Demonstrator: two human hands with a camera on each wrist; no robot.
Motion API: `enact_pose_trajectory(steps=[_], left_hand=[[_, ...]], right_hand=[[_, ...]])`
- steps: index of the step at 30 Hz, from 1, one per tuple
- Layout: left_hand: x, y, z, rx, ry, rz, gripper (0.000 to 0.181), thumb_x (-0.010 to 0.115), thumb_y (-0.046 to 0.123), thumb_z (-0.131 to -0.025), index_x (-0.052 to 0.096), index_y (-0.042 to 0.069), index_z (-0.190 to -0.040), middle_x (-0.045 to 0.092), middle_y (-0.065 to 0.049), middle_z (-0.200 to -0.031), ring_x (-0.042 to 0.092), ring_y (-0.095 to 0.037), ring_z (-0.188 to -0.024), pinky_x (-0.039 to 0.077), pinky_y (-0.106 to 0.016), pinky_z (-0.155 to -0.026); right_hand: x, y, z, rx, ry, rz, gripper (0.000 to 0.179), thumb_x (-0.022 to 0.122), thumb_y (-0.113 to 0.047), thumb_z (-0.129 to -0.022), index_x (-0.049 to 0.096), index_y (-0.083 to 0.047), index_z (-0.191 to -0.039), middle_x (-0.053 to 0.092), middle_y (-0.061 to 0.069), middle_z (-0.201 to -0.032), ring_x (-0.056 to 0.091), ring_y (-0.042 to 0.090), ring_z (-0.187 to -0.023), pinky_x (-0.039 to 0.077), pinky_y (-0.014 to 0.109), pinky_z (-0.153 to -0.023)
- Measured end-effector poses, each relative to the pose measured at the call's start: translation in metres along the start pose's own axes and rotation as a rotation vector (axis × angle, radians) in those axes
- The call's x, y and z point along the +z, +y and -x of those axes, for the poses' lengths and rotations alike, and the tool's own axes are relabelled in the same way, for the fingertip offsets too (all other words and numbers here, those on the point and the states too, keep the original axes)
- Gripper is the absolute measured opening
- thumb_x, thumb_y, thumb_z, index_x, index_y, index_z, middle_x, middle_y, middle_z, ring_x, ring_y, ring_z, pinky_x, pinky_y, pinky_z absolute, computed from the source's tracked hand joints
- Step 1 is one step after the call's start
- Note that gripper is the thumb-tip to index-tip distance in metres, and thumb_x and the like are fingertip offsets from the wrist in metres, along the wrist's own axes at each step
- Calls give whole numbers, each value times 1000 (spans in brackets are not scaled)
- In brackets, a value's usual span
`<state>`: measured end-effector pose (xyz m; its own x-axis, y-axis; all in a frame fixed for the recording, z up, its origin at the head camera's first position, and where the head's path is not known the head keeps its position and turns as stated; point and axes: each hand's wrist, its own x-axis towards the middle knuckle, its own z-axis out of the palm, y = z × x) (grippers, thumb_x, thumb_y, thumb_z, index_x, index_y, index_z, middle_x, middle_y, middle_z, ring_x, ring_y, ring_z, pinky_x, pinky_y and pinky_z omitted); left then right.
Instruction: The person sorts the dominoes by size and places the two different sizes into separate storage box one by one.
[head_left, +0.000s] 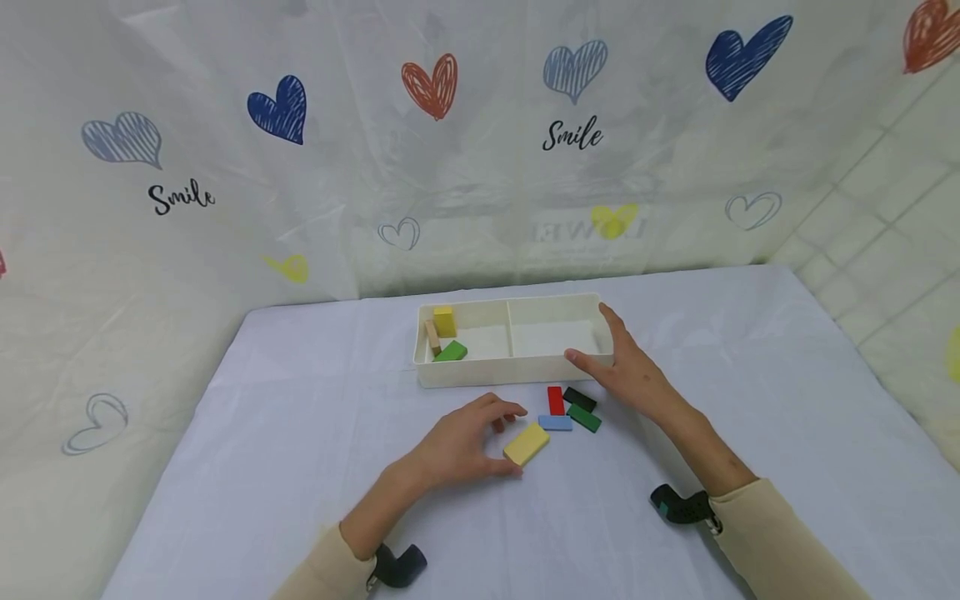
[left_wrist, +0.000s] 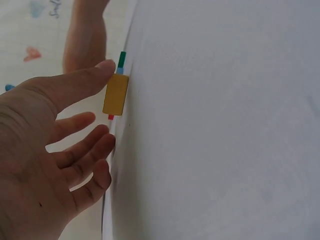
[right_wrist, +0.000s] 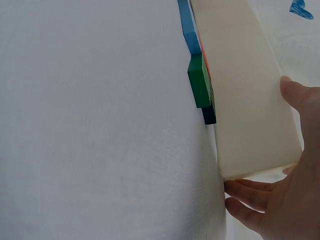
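Observation:
In the head view my left hand (head_left: pixel 468 442) is beside a pale yellow block (head_left: pixel 527 444) on the table, thumb and fingers spread around it. The left wrist view has the thumb tip at one end of the yellow block (left_wrist: pixel 116 95), with the other fingers apart from it; contact is unclear. My right hand (head_left: pixel 633 375) holds the right end of a white two-part box (head_left: pixel 487 372), thumb at the front rim and fingers around the end wall. Between the hands lie a red block (head_left: pixel 555 400), a black block (head_left: pixel 580 399), a green block (head_left: pixel 584 417) and a blue block (head_left: pixel 555 423).
The box's left compartment contains a yellow block (head_left: pixel 444 321), a tan wooden block (head_left: pixel 432 337) and a light green block (head_left: pixel 452 351). A divider (head_left: pixel 510 329) separates the two compartments. A white cloth covers the table (head_left: pixel 300 467); a printed curtain (head_left: pixel 480 183) hangs behind it.

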<state>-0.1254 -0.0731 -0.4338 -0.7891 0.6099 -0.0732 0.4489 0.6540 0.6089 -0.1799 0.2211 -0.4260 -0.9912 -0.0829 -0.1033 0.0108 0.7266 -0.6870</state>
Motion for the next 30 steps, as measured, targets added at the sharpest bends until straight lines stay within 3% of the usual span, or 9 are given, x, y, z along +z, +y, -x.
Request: enact_pose_trajectory(steps=[16, 30], left_hand=[[5, -3, -3, 8, -17, -35, 54, 79, 22, -91, 59, 24, -142, 66, 10, -124, 61, -5, -113, 54, -25, -101], [6, -4, -6, 2, 41, -36, 42, 77, 18, -94, 68, 24, -134, 69, 9, -128, 62, -8, -115, 53, -30, -106]], right_hand=[[0, -1, 0, 10, 3, 8, 113, 59, -72, -93, -9, -21, -168, 12, 22, -174, 28, 51, -153, 32, 78, -114], [1, -1, 0, 11, -4, 6, 113, 59, -72, -93, -10, -22, -168, 13, 22, -174, 29, 51, -152, 33, 78, -113]])
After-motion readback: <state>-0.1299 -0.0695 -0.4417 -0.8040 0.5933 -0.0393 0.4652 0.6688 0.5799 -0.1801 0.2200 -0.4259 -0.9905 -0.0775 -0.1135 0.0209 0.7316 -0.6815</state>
